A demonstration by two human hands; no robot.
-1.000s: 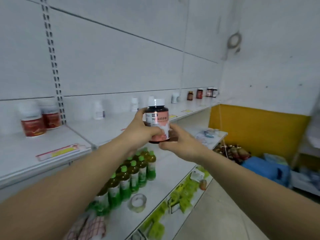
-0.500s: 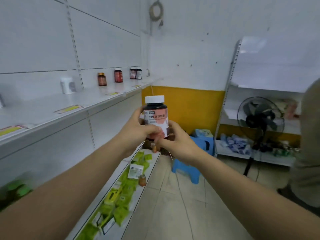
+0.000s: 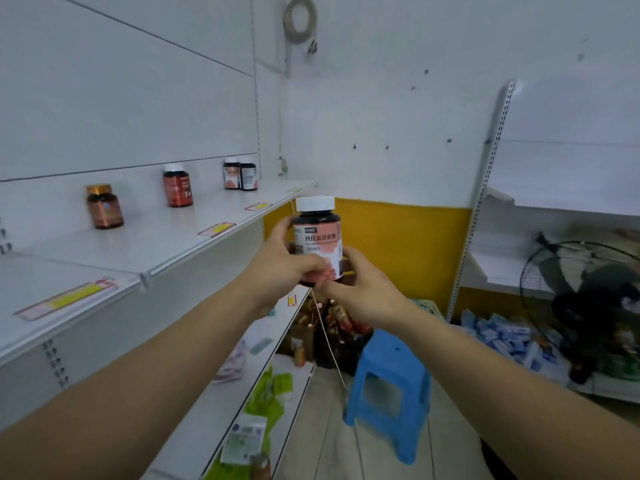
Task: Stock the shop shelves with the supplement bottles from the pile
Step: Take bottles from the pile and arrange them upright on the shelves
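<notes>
A dark supplement bottle [image 3: 318, 233] with a white cap and a pink label is held upright in front of me, out in the aisle beside the upper shelf. My left hand [image 3: 284, 258] grips its left side, thumb across the label. My right hand [image 3: 363, 289] holds its lower right side and base. The white upper shelf [image 3: 166, 244] on the left carries an amber bottle [image 3: 104, 206], a red-labelled bottle [image 3: 178, 185] and two dark bottles [image 3: 240, 174] near its far end. A pile of bottles [image 3: 332, 320] lies on the floor in the corner, partly hidden behind my hands.
A blue plastic stool [image 3: 389, 386] stands on the floor below my right arm. A lower shelf [image 3: 221, 403] holds green packets and small boxes. A black floor fan [image 3: 588, 299] and blue packets [image 3: 502, 337] are at the right by another white shelf unit.
My view has swung right along the shelf toward the corner. The bottle stays gripped in both hands, and the shelf's far-end bottles, the pile and the stool have come closer.
</notes>
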